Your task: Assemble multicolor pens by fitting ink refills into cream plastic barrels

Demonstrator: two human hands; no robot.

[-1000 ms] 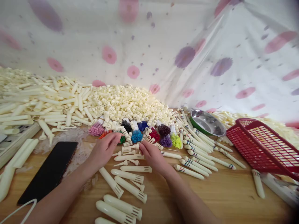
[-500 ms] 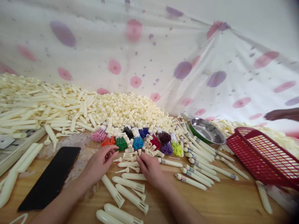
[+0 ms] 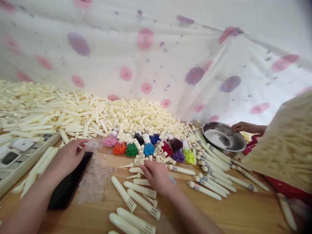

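Note:
My left hand point(image 3: 67, 159) is above the black phone point(image 3: 70, 187), near the cream tubes point(image 3: 63, 136). Its fingers are loosely bent and a little apart, with nothing visible in them. Fingertips of my right hand point(image 3: 156, 175) are pinched together among small cream parts; what they hold is hidden. A light blue sliver point(image 3: 172, 179) shows beside that hand. Behind it are bundles of coloured pen refills, including orange point(image 3: 119, 148), green point(image 3: 131, 149) and blue point(image 3: 149, 149). Slotted cream pen barrels point(image 3: 143, 203) are in front of it. Several multicolour pens point(image 3: 204, 190) are fanned out to the right.
A heap of slotted cream pieces point(image 3: 138, 113) runs along the plastic sheet point(image 3: 109, 48). A power strip point(image 3: 26, 162) is at the left. Another person's hand point(image 3: 243, 126) touches a metal bowl point(image 3: 224, 138). A bag of cream parts point(image 3: 287, 149) covers most of a red basket point(image 3: 285, 187).
My left hand has moved left from the refill bundles to above the phone. My right hand stays in place. The other person's hand has reached the bowl, and the bag has come into view.

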